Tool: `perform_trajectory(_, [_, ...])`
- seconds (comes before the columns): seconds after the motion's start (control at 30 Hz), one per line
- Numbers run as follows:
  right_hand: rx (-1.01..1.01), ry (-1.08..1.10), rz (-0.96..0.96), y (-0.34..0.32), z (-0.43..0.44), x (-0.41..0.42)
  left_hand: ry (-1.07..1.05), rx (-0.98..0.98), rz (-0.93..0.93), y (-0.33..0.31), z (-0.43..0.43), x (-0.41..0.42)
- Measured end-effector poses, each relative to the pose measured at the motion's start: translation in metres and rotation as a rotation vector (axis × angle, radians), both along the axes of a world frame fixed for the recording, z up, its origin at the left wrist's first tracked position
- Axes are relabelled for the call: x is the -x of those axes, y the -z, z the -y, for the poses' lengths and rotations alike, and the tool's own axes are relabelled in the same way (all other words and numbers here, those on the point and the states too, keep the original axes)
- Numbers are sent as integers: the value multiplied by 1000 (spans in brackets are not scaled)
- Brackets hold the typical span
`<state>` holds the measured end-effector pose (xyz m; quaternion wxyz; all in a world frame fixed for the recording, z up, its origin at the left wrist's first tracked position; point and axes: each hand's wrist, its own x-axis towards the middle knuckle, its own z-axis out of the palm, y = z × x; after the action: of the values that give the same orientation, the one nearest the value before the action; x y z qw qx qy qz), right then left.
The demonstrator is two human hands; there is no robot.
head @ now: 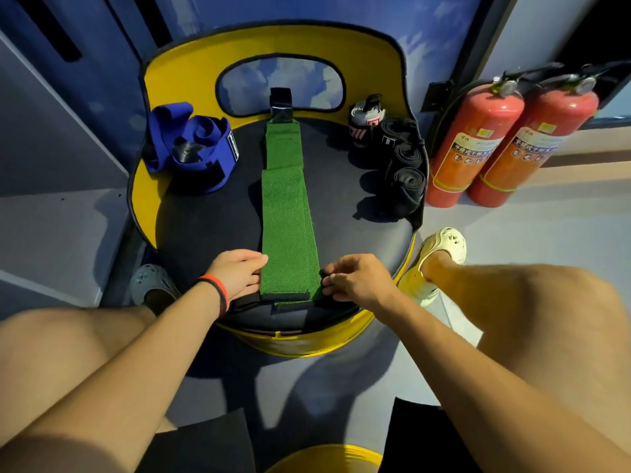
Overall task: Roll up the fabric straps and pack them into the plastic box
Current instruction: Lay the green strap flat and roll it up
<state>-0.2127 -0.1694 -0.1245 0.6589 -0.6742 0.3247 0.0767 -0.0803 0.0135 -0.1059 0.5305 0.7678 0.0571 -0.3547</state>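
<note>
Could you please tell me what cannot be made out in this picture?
Plastic box: nowhere in the head view.
Yellow object: cut off by the bottom edge.
Fire extinguisher labels: too small and blurred to read.
Black rolled straps: merge in shadow, count unclear.

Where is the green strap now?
Head view: the green strap lies flat down the middle of the black seat, blue straps on its left, black rolls on its right.
</note>
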Motion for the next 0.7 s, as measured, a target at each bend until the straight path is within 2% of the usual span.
perform_trajectory(0.1, [-9, -5, 21, 1, 1, 1, 121, -127, 102, -4, -2, 3])
perform_trajectory(0.27, [-50, 16, 32, -1, -4, 0, 63, -25, 70, -5, -4, 14])
perform_trajectory(0.5, [-98, 27, 51, -3, -5, 1, 100, -93, 153, 15, -13, 16])
perform_trajectory(0.63, [-24, 5, 75, 0, -8, 3, 131, -205, 411, 16, -12, 20])
perform_trajectory(0.7, [5, -4, 80, 2, -9, 4, 150, -245, 463, 16, -12, 23])
